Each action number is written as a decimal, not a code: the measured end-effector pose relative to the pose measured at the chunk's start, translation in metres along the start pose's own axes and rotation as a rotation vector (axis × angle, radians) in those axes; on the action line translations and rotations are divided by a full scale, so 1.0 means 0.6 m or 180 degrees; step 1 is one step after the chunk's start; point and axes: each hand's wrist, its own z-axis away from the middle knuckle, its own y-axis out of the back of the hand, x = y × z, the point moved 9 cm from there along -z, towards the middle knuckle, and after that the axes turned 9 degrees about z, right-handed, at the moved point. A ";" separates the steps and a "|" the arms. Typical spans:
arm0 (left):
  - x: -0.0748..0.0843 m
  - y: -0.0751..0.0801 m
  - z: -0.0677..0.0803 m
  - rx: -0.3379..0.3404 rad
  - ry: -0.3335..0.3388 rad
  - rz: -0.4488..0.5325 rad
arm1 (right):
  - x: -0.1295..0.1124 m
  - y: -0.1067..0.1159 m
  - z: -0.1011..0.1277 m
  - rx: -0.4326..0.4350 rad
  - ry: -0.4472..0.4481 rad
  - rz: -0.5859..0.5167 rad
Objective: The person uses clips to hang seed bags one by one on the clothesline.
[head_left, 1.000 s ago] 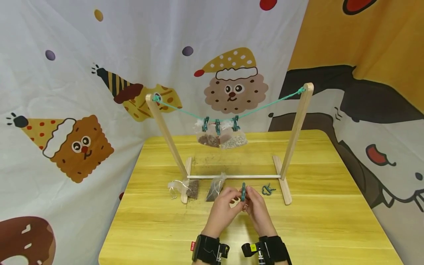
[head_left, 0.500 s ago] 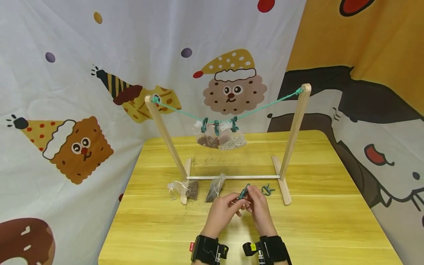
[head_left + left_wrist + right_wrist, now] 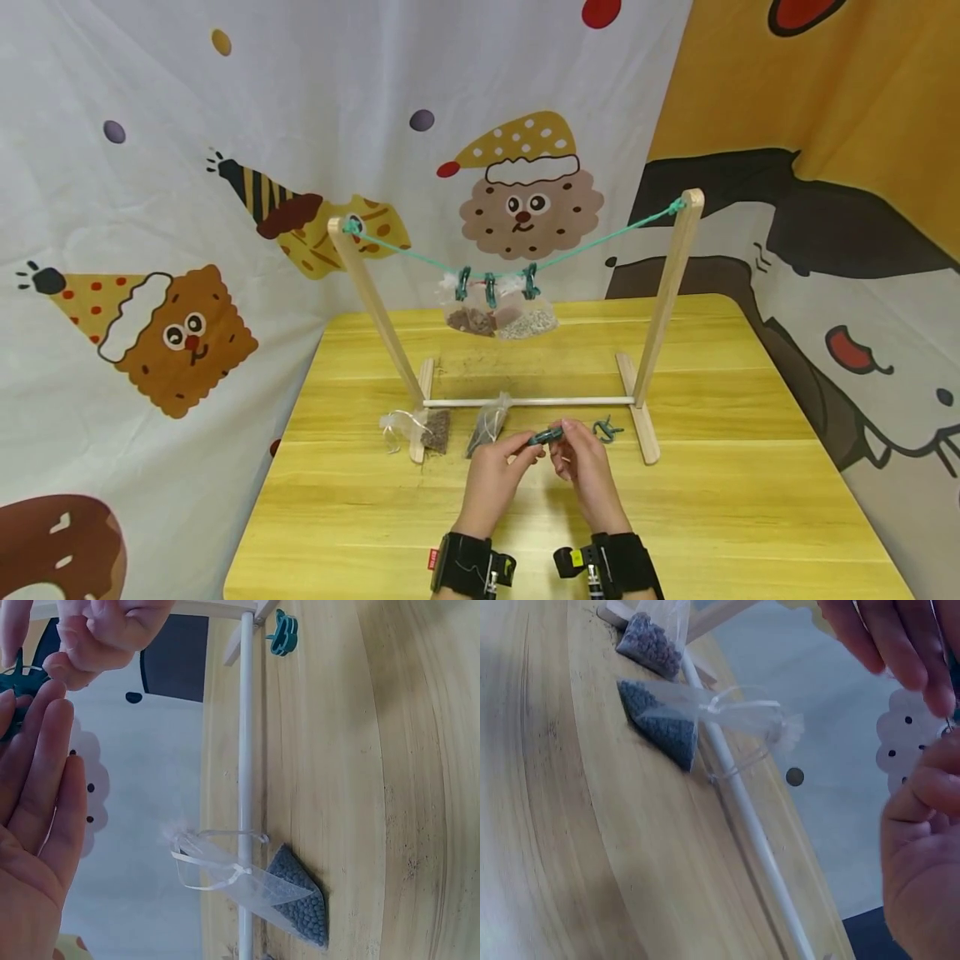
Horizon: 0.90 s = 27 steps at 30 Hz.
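Observation:
A dark green plastic clip (image 3: 546,436) lies nearly level between my two hands, above the front part of the table. My left hand (image 3: 491,482) pinches its left end. Thumb and fingers of my right hand (image 3: 591,475) pinch the right end. Part of the clip (image 3: 21,682) shows at the edge of the left wrist view; fingers hide the rest. Another green clip (image 3: 606,429) rests on the table right of my hands. Just beyond my left hand is a sheer drawstring bag of dark pellets (image 3: 487,423).
A wooden stand (image 3: 672,300) carries a sagging green cord (image 3: 611,236). Several green clips (image 3: 491,289) hold bags of brown bits (image 3: 471,320) and pale grains (image 3: 529,323) on it. A white rod (image 3: 570,402) joins the feet. Another filled bag (image 3: 435,430) lies at left.
The clip has turned from upright, through a slant, to nearly level between my fingers. My hands stay in about the same place, with the left fingers shifted on the clip.

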 end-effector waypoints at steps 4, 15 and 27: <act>0.000 0.002 0.000 -0.0015 0.0005 0.0003 | 0.018 -0.004 -0.001 -0.0130 -0.0261 0.0139; -0.008 0.013 0.001 0.0014 -0.0012 -0.0048 | 0.037 -0.012 0.003 -0.0214 -0.0432 0.0227; -0.022 0.030 -0.001 0.0262 0.0068 0.0065 | 0.032 -0.015 0.003 -0.0139 -0.0166 0.0652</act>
